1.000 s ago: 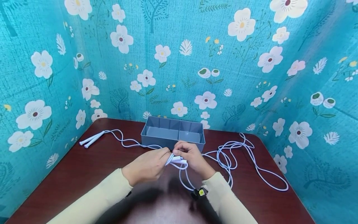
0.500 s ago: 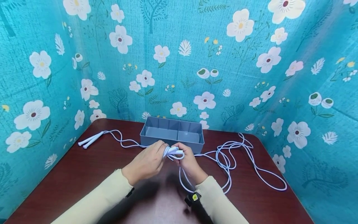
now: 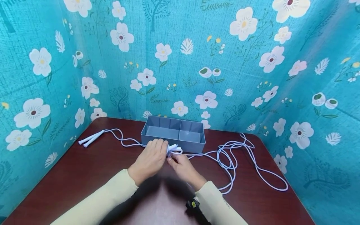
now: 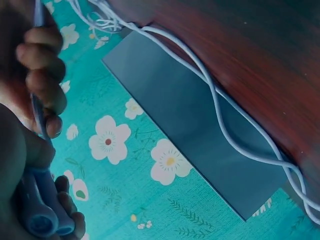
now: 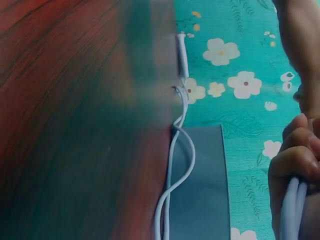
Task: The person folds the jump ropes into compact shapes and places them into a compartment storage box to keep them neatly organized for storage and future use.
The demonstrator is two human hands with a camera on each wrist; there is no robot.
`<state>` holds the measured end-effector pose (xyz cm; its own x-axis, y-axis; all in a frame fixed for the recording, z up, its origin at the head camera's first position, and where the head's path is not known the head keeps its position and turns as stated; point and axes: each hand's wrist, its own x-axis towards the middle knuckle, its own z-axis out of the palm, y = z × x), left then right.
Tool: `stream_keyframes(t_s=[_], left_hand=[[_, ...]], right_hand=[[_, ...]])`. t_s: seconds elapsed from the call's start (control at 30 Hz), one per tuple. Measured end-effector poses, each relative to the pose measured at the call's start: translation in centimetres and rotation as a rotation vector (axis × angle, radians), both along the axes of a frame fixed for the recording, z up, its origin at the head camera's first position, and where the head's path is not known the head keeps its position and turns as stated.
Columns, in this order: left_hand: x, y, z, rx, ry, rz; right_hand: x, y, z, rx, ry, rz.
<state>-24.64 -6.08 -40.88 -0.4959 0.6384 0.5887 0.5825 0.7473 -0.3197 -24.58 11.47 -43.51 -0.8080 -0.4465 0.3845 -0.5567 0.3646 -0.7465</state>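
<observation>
A white jump rope (image 3: 175, 148) is bundled between my hands in front of the grey box, its handle ends pointing right in the head view. My left hand (image 3: 150, 158) grips the bundle around the handles. In the left wrist view two hollow handle ends (image 4: 42, 223) stick out below that hand. Just right of it, my right hand (image 3: 184, 168) holds the cord; its curled fingers (image 4: 47, 67) show around a taut stretch of cord (image 4: 38, 112) in the left wrist view. The wrapped part of the bundle is mostly hidden by the hands.
Behind the hands stands a grey two-compartment box (image 3: 194, 147). Another pair of white handles (image 3: 91, 138) lies at the table's left, with cord running past the box front to loose loops (image 3: 260, 169) at the right. A flowered teal curtain (image 3: 180, 78) surrounds the dark table (image 3: 92, 175).
My left hand has closed further over the bundle and turned its back upward. The right hand has moved slightly left and below the bundle. The loop hanging under the hands no longer shows.
</observation>
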Motion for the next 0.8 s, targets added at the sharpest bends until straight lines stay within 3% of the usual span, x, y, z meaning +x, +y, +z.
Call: stream_keyframes(t_s=[0.13, 0.3, 0.43, 0.53, 0.8], left_hand=[[-0.3, 0.4, -0.6, -0.029, 0.045, 0.041], [-0.7, 0.6, -1.1, -0.003, 0.091, 0.115], [-1.4, 0.2, -1.5, 0.028, 0.086, 0.200], [-1.8, -0.1, -1.6, 0.021, 0.073, 0.220], [-1.7, -0.2, -1.4, -0.064, 0.052, 0.263]], right_hand=[[0.3, -0.1, 0.3, 0.148, 0.095, -0.025], [1.0, -0.4, 1.2, 0.303, 0.135, -0.049], [2.0, -0.6, 2.3, 0.426, 0.213, -0.004], [2.7, -0.6, 3.2, 0.517, 0.319, -0.003], [3.1, -0.2, 4.9, 0.567, 0.587, -0.094]])
